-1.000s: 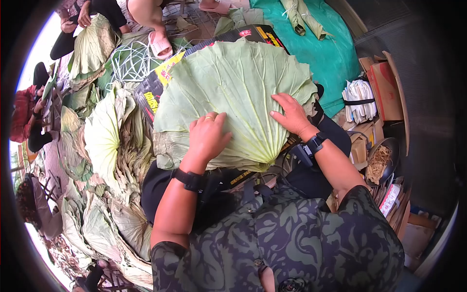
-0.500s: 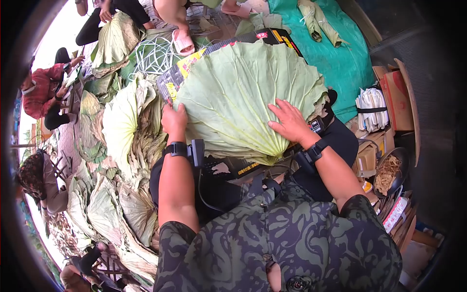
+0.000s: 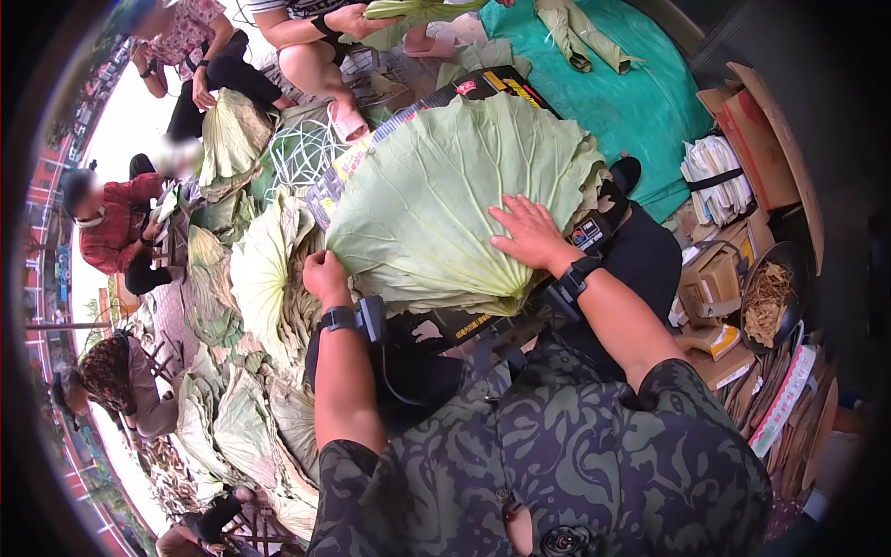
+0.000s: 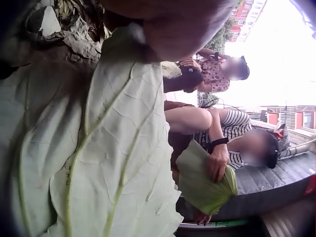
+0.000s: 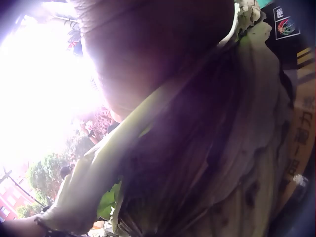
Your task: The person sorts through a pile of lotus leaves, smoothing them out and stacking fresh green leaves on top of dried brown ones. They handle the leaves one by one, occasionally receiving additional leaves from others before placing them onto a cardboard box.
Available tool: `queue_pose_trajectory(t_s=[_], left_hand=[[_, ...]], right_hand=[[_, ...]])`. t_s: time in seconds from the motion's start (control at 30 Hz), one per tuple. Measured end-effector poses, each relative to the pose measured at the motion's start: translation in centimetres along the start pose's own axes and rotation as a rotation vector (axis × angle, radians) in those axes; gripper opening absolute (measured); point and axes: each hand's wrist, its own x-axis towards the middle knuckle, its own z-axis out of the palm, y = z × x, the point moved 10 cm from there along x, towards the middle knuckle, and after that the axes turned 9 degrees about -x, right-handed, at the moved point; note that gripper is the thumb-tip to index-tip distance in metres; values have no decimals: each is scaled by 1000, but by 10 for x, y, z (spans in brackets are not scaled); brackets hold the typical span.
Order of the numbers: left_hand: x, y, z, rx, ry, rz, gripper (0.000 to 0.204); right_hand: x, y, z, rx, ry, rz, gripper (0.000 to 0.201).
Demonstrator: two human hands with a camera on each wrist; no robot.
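A large pale green lotus leaf, folded into a fan with ribs meeting at a pointed base, lies on top of a stack of leaves across the person's lap. The left hand pinches its left edge, fingers curled. In the left wrist view that hand covers the leaf's top corner. Spread over the leaf near its base, the right hand rests with straight fingers. The right wrist view shows that hand dark and close above the layered leaf edges. A black printed cardboard sheet lies beneath.
Piles of dried leaves spread along the left. White string lies beyond the cardboard. A green tarp holds rolled leaves. Cardboard boxes and a dark pan stand right. Other people sit around; one holds a leaf.
The left hand has moved off the leaf's face to its left edge and pinches it there. The right hand stays spread on the leaf, slightly nearer the middle. The head view has shifted.
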Motion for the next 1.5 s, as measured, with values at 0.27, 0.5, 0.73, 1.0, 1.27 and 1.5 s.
queue_pose_trajectory(t_s=[0.27, 0.5, 0.73, 1.0, 1.27, 1.5], left_hand=[[-100, 130, 38, 185, -213, 673, 58], [-176, 118, 111, 240, -797, 673, 58], [-174, 115, 116, 282, -876, 582, 59], [-175, 113, 116, 279, -848, 634, 60], [-178, 119, 109, 273, -822, 614, 59], [-199, 135, 97, 138, -660, 692, 60]], right_hand=[[-2, -3, -2, 106, -5, 10, 57], [-7, -1, -3, 148, -9, 15, 59], [-6, -1, -3, 185, -18, 20, 60], [2, 7, -16, 234, 66, -69, 54], [-11, 54, -64, 530, 288, -123, 42], [-28, 62, -34, 497, 368, -107, 34]])
